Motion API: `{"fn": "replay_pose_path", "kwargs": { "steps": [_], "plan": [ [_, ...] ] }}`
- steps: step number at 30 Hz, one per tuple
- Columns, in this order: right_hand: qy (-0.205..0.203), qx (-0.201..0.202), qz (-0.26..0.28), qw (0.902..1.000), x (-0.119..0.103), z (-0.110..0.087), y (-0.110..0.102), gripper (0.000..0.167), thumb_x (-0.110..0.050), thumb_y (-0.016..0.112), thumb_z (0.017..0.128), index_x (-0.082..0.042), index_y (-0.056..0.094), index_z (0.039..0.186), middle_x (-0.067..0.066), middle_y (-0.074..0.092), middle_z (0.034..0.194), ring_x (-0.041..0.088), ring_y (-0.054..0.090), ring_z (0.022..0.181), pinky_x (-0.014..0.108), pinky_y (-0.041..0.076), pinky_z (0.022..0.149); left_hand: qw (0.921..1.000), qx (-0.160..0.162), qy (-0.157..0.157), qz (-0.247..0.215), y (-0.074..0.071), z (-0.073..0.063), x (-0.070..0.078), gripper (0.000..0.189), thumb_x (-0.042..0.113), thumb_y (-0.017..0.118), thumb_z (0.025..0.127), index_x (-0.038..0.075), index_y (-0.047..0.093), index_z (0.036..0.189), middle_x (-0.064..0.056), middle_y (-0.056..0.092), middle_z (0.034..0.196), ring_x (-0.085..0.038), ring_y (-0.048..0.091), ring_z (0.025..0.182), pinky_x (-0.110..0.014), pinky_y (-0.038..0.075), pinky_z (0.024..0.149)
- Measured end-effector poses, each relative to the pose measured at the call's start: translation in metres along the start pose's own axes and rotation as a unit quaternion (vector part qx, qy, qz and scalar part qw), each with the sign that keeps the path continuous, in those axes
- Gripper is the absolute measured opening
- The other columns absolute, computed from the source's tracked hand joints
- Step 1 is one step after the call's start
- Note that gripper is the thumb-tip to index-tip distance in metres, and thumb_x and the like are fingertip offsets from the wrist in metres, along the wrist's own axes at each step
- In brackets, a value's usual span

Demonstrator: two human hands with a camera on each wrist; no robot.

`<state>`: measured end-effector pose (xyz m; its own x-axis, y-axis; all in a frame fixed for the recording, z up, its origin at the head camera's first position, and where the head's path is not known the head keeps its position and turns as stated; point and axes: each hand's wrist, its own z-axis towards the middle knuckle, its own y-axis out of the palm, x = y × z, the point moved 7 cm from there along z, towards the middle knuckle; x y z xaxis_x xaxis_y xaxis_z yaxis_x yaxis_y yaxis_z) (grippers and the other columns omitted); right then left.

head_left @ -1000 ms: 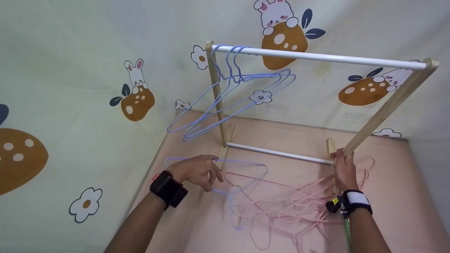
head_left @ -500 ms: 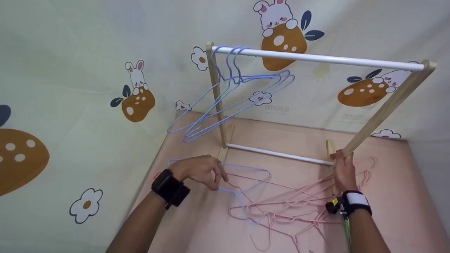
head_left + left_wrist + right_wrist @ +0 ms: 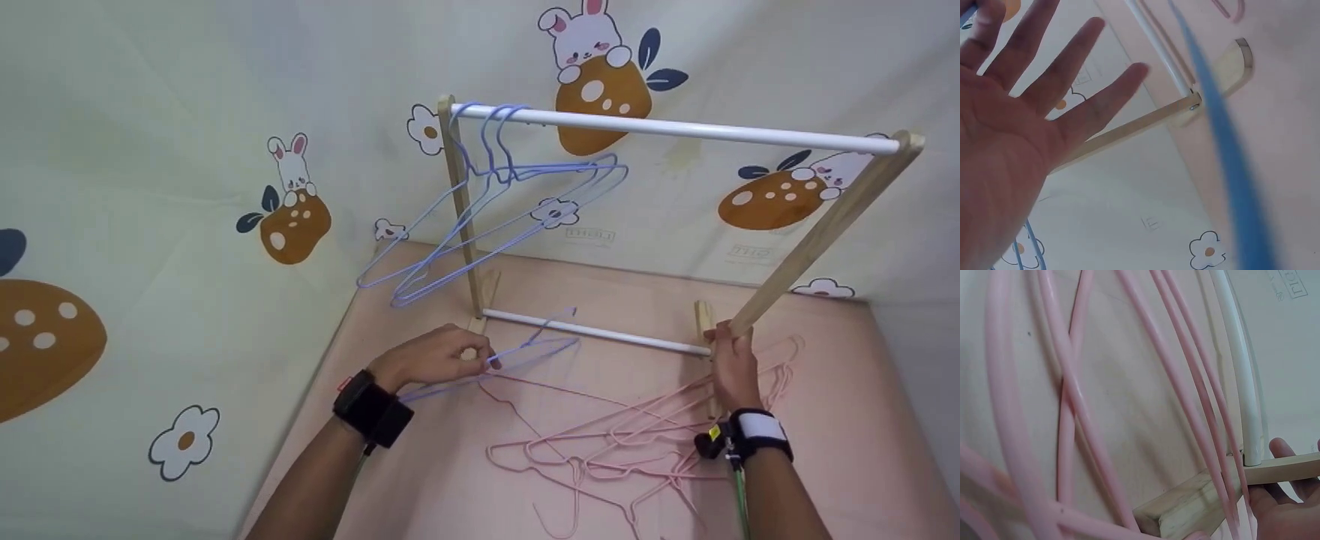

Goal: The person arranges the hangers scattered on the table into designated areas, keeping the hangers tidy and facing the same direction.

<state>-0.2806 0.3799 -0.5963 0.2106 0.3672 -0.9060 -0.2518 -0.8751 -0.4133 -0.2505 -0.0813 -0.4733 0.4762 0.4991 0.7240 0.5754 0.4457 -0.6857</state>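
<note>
My left hand point(image 3: 435, 356) pinches a blue wire hanger point(image 3: 555, 346) between thumb and index finger, low in front of the rack. Its hook points up and away, near the lower white bar. In the left wrist view the other fingers point(image 3: 1067, 73) are spread, and part of the blue hanger point(image 3: 1224, 140) crosses blurred and close. My right hand point(image 3: 735, 367) grips the right wooden upright point(image 3: 825, 232) of the rack near its foot; fingers point(image 3: 1280, 449) show behind the wood in the right wrist view. Several blue hangers point(image 3: 480, 225) hang from the top bar's left end.
Several pink hangers point(image 3: 592, 442) lie tangled on the pink floor, in front of and around the right foot of the rack. The white top bar point(image 3: 675, 127) and lower bar point(image 3: 600, 331) join the uprights. A printed sheet point(image 3: 225, 82) forms the walls.
My left hand has moved slightly right, turning the blue hanger so its hook swings from pointing toward me to pointing up and away. The right hand keeps its hold.
</note>
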Motion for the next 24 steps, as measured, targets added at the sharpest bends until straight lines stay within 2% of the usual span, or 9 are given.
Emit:
{"fn": "replay_pose_path", "kwargs": {
  "steps": [2, 5, 12, 16, 20, 24],
  "plan": [
    [0.001, 0.0, 0.001, 1.0, 0.0, 0.0, 0.0, 0.062, -0.055, 0.026, 0.118, -0.005, 0.04, 0.151, 0.024, 0.059, 0.146, 0.031, 0.049, 0.112, 0.042, 0.038, 0.094, 0.9995, 0.026, 0.016, 0.01, -0.004, 0.001, 0.003, 0.024, 0.017, 0.057, 0.108, 0.007, 0.077, 0.101, -0.004, 0.082, 0.114, -0.016, 0.07, 0.099, -0.034, 0.053, 0.088],
    [0.0, 0.0, 0.0, 1.0, 0.001, 0.0, 0.0, 0.061, -0.055, 0.026, 0.118, -0.005, 0.04, 0.151, 0.024, 0.059, 0.147, 0.031, 0.049, 0.114, 0.043, 0.038, 0.094, 0.9982, 0.055, 0.014, 0.022, -0.008, 0.001, 0.007, 0.022, 0.017, 0.054, 0.109, 0.009, 0.073, 0.1, 0.0, 0.082, 0.109, -0.017, 0.074, 0.106, -0.036, 0.057, 0.093],
    [-0.004, 0.0, 0.002, 1.0, 0.0, 0.001, 0.0, 0.063, -0.055, 0.026, 0.118, -0.003, 0.046, 0.146, 0.027, 0.057, 0.145, 0.034, 0.048, 0.115, 0.046, 0.037, 0.095, 0.9933, 0.106, 0.016, 0.042, -0.019, -0.001, 0.019, 0.019, 0.018, 0.054, 0.117, 0.006, 0.068, 0.112, -0.004, 0.077, 0.101, -0.018, 0.071, 0.089, -0.034, 0.06, 0.081],
    [-0.001, -0.003, 0.011, 0.9999, 0.0, 0.0, 0.001, 0.063, -0.056, 0.027, 0.118, -0.003, 0.044, 0.147, 0.027, 0.056, 0.146, 0.034, 0.046, 0.117, 0.045, 0.036, 0.096, 0.9853, 0.155, 0.031, 0.066, -0.031, -0.002, 0.029, 0.017, 0.018, 0.056, 0.117, 0.006, 0.067, 0.112, -0.002, 0.073, 0.096, -0.015, 0.065, 0.085, -0.032, 0.056, 0.075],
    [0.001, -0.004, 0.017, 0.9999, 0.0, 0.0, 0.002, 0.062, -0.056, 0.027, 0.117, -0.004, 0.041, 0.147, 0.025, 0.057, 0.148, 0.033, 0.046, 0.115, 0.044, 0.035, 0.094, 0.9741, 0.199, 0.051, 0.095, -0.042, -0.002, 0.039, 0.017, 0.014, 0.056, 0.117, 0.004, 0.067, 0.11, -0.005, 0.073, 0.094, -0.017, 0.069, 0.084, -0.032, 0.056, 0.072],
    [0.004, -0.004, 0.011, 0.9999, 0.0, 0.0, 0.002, 0.065, -0.058, 0.026, 0.117, -0.003, 0.044, 0.146, 0.026, 0.055, 0.145, 0.033, 0.046, 0.108, 0.043, 0.036, 0.09, 0.9665, 0.226, 0.054, 0.11, -0.049, 0.0, 0.046, 0.016, 0.015, 0.056, 0.117, 0.003, 0.066, 0.111, -0.006, 0.073, 0.095, -0.018, 0.07, 0.086, -0.032, 0.058, 0.072]
  ]
}}
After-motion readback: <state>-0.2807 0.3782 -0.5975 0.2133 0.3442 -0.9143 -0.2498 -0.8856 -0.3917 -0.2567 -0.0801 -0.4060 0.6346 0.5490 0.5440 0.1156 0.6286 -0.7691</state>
